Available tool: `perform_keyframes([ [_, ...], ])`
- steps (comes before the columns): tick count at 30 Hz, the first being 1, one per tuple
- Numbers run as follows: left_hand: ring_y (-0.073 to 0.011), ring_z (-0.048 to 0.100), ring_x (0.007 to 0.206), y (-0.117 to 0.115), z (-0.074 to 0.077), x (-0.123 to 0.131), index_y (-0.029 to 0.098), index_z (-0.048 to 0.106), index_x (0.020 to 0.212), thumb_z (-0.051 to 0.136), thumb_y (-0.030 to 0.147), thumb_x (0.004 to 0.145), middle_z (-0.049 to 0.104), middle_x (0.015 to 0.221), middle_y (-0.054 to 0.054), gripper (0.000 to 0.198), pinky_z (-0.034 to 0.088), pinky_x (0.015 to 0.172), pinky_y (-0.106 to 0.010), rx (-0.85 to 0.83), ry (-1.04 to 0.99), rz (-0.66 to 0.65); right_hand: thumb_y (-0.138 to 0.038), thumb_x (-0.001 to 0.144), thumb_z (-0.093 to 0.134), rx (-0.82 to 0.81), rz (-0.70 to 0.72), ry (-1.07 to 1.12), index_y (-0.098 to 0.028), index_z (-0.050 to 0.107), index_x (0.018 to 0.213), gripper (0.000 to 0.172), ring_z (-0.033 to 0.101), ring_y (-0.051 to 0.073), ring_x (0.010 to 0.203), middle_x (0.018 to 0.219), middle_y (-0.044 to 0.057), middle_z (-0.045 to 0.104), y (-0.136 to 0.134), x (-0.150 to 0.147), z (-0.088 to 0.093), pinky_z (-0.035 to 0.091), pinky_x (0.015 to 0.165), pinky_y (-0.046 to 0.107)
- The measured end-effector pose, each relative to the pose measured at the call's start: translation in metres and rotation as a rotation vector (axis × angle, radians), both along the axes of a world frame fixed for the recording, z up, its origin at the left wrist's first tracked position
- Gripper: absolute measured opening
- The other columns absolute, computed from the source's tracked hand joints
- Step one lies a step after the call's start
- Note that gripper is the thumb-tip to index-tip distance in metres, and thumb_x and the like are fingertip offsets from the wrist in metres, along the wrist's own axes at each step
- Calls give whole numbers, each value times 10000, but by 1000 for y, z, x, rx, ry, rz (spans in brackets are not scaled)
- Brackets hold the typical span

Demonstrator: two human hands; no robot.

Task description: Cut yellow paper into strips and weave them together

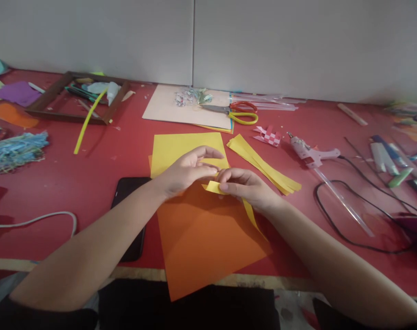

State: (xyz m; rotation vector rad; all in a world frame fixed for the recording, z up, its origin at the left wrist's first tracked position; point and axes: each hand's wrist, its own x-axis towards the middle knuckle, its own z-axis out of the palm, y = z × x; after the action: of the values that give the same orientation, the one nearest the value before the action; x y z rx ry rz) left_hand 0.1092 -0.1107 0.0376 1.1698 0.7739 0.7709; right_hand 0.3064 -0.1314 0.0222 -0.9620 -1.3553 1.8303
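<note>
My right hand [244,187] pinches a yellow paper strip [214,187] between thumb and fingers. The strip's short folded end sticks out to the left, and its long tail hangs down past the hand to the right. Close beside it, my left hand [191,170] is open, thumb and fingers apart, with the thumb tip near the right fingertips. Below both hands lies an orange sheet [208,243], overlapping a yellow sheet [184,149] behind it. Several cut yellow strips [263,164] are fanned out to the right of my hands.
Scissors [229,110] rest on pale sheets [163,103] at the back. A pink woven paper piece [268,136] and a glue gun [311,153] with a black cord lie right. Left are a phone [134,243], a brown frame [50,112] with tools and blue tinsel [18,151].
</note>
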Motion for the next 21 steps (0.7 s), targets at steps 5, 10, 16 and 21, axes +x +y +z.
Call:
perform_keyframes([
  [5, -189, 612, 1012, 2, -4, 1, 178, 600, 952, 601, 516, 875, 604, 1050, -67, 346, 519, 811, -299, -63, -75, 61, -381, 728, 801, 65, -184, 42, -219, 679, 705, 204, 560, 122, 742, 795, -11, 595, 2, 0, -2, 464, 689, 258],
  [10, -118, 597, 769, 2, -6, 0, 173, 610, 902, 756, 439, 772, 623, 843, -13, 331, 480, 724, -246, 33, 0, -11, -448, 722, 795, -43, -302, 67, -227, 595, 757, 299, 504, 111, 558, 638, -42, 554, 2, 1, 1, 397, 507, 240],
  [16, -106, 564, 692, 2, -3, 1, 164, 619, 817, 727, 417, 793, 612, 761, 2, 277, 451, 667, -243, 77, 108, 38, -384, 714, 812, -109, -211, 87, -222, 609, 778, 268, 507, 99, 548, 639, -49, 548, 1, 1, -2, 401, 519, 237],
  [21, -110, 551, 691, 1, -2, -1, 157, 641, 817, 756, 364, 761, 617, 743, 5, 243, 434, 663, -248, 97, 216, -206, -353, 777, 760, -17, -192, 44, -207, 637, 772, 191, 533, 108, 619, 693, -29, 574, 2, 1, -5, 426, 604, 256],
])
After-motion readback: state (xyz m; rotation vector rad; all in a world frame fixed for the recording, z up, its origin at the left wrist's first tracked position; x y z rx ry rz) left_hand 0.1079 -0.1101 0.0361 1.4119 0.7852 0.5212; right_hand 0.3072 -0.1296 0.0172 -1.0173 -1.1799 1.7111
